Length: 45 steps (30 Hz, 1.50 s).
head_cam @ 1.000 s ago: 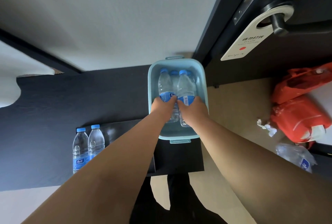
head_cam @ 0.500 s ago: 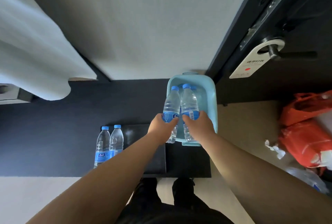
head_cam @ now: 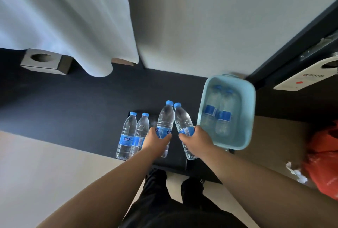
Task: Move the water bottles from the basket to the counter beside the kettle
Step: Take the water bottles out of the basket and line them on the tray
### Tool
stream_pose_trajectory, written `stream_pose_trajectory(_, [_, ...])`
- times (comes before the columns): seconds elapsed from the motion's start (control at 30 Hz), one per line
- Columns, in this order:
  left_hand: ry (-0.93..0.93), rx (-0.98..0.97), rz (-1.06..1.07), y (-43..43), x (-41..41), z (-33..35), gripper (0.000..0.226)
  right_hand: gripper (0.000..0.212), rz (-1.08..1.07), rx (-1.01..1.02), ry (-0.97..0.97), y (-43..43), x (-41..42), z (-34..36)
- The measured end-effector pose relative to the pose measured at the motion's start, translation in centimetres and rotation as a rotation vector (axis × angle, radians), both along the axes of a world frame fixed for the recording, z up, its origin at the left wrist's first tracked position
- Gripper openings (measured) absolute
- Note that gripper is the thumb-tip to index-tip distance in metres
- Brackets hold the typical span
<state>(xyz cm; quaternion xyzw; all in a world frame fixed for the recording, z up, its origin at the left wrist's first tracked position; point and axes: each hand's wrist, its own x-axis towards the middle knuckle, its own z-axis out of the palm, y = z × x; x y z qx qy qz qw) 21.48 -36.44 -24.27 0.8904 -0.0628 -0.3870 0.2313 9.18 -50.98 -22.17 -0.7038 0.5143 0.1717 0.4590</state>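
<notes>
My left hand (head_cam: 156,141) grips a clear water bottle with a blue cap (head_cam: 165,116) around its blue label. Close beside it, my right hand (head_cam: 196,141) grips a second such bottle (head_cam: 182,118). Both bottles are held above the dark counter (head_cam: 82,103), just left of the light blue basket (head_cam: 247,118). Two more bottles (head_cam: 219,116) stand inside the basket. Another pair of bottles (head_cam: 132,132) stands on the counter, just left of my left hand. No kettle is in view.
A grey tissue box (head_cam: 45,61) sits at the counter's far left under a hanging white cloth (head_cam: 69,17). A dark door with a hanger sign (head_cam: 303,79) is to the right. Red bags (head_cam: 325,162) and crumpled paper (head_cam: 296,171) lie on the floor at right.
Both hands have lifted a bottle each out of the basket and carried them left over the counter, toward the two standing bottles. The view has turned left.
</notes>
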Motion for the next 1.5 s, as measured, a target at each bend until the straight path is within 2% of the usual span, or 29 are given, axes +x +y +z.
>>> stream_pose_trajectory(0.17, [0.056, 0.060, 0.020, 2.7, 0.8, -2.3, 0.056, 0.048, -0.048, 0.115, 0.033, 2.1, 1.4, -1.9])
stream_pose_trajectory(0.33, [0.068, 0.160, -0.028, 3.9, 1.3, -4.2, 0.057, 0.055, -0.115, 0.183, 0.083, 4.0, 2.6, -4.3])
stream_pose_trajectory(0.6, [0.083, 0.201, -0.068, 4.3, 0.8, -6.9, 0.052, 0.048, -0.236, 0.227, 0.172, 6.6, 4.1, -8.3])
stream_pose_trajectory(0.8, [0.064, 0.237, -0.099, 4.9, 1.4, -7.5, 0.053, 0.045, -0.212, 0.201, 0.174, 7.7, 4.4, -10.6])
stream_pose_trajectory(0.97, [0.051, 0.269, -0.144, 4.6, 1.9, -7.9, 0.064, 0.049, -0.119, 0.142, 0.171, 7.9, 4.3, -11.1])
stream_pose_trajectory(1.1, [0.053, 0.358, -0.272, 4.0, 1.6, -7.8, 0.079, 0.049, -0.049, 0.112, 0.164, 7.9, 4.2, -10.8])
stream_pose_trajectory(1.33, [0.094, 0.359, -0.419, 4.7, 1.1, -7.2, 0.089, 0.045, 0.212, 0.009, 0.241, 7.5, 4.0, -9.5])
stream_pose_trajectory(1.43, [0.100, 0.391, -0.480, 4.5, 2.0, -6.1, 0.081, 0.031, 0.254, 0.051, 0.216, 7.1, 4.1, -8.7])
stream_pose_trajectory(1.5, [0.073, 0.387, -0.525, 4.3, 2.7, -5.1, 0.064, 0.025, 0.347, 0.057, 0.212, 6.7, 4.0, -7.9])
